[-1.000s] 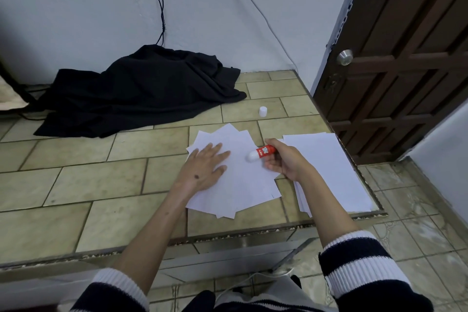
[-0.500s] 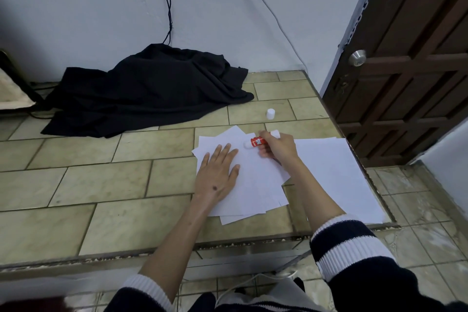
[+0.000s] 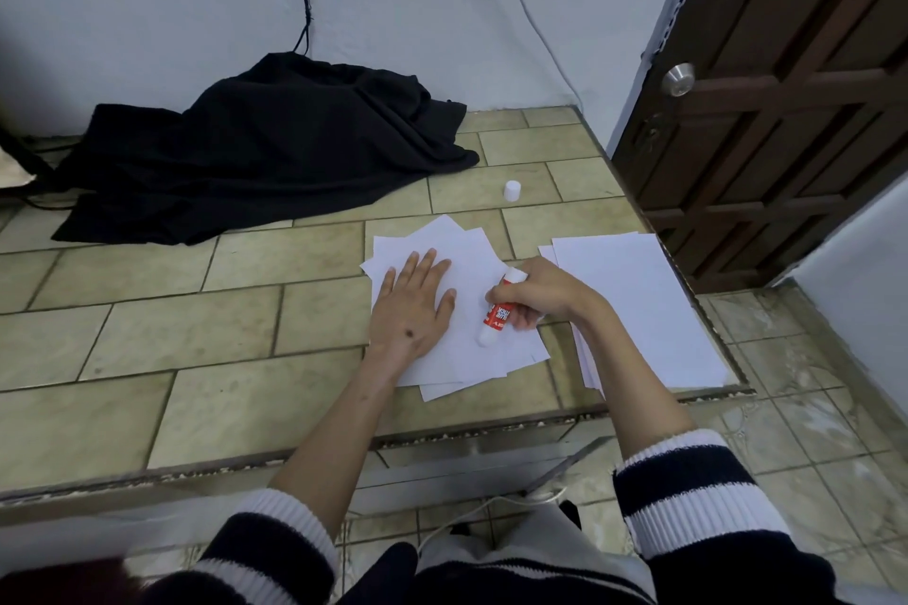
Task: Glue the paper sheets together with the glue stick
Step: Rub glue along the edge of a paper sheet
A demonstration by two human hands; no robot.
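Note:
A fanned pile of white paper sheets [image 3: 501, 359] lies on the tiled ledge. My left hand [image 3: 415, 305] presses flat on it, fingers spread. My right hand [image 3: 538, 292] grips a red and white glue stick [image 3: 496, 312], its lower white tip touching the top sheet near the pile's right side. The stick's white cap [image 3: 511, 190] stands apart on the tiles behind the pile. A second stack of white sheets [image 3: 634, 300] lies to the right, partly under my right forearm.
A crumpled black cloth [image 3: 275, 147] covers the back left of the tiled ledge [image 3: 196, 310]. Cables run down the wall behind it. A brown door [image 3: 786, 88] stands at the right. The ledge's front edge drops to a tiled floor.
My right hand drew the glue stick from the pile's far edge toward me, tip now pointing down at the near right part. My left hand stayed flat on the sheets.

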